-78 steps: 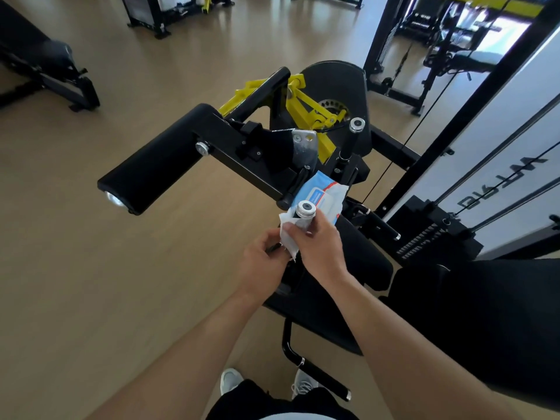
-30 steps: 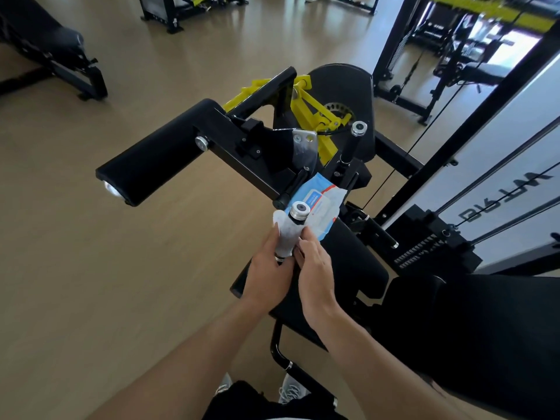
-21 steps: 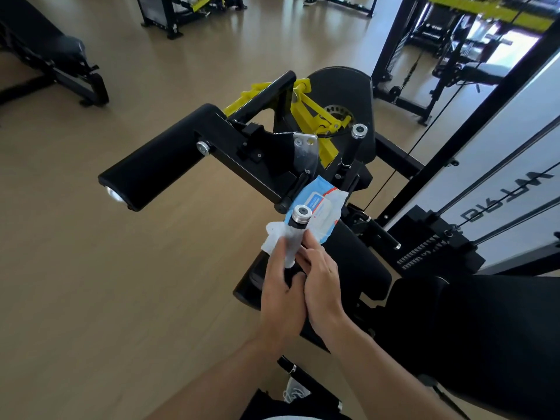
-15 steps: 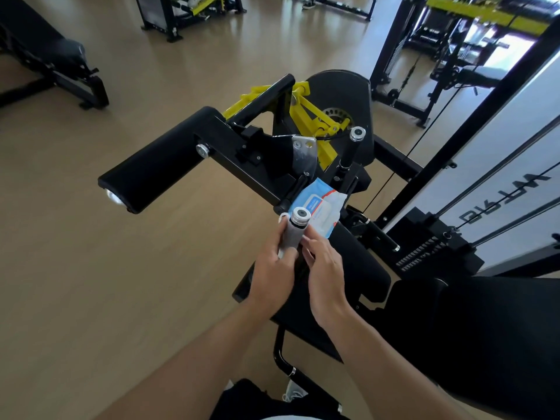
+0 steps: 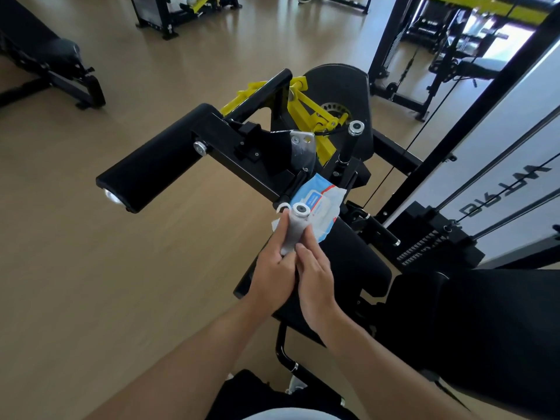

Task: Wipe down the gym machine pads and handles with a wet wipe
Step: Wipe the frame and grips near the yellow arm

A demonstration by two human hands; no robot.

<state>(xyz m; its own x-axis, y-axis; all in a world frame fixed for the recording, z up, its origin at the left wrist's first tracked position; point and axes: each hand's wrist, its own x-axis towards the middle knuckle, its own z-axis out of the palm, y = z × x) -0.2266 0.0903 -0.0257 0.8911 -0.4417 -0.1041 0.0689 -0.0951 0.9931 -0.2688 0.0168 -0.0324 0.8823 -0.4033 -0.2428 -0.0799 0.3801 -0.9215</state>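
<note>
Both hands were bunched up on the near handle point(image 5: 292, 230) of the gym machine, a short round grip with a shiny metal cap. The wet wipe point(image 5: 291, 234) was wrapped round it, thin and grey-white. The left hand point(image 5: 272, 275) curled round the wrapped grip from the left, while the right hand point(image 5: 315, 280) had relaxed fingers laid on its right side. A soft blue-and-white wipes pack point(image 5: 318, 207) sat just behind, on the front edge of the black padded seat point(image 5: 357, 268). The long roller pad point(image 5: 151, 165) looked smooth and matte.
</note>
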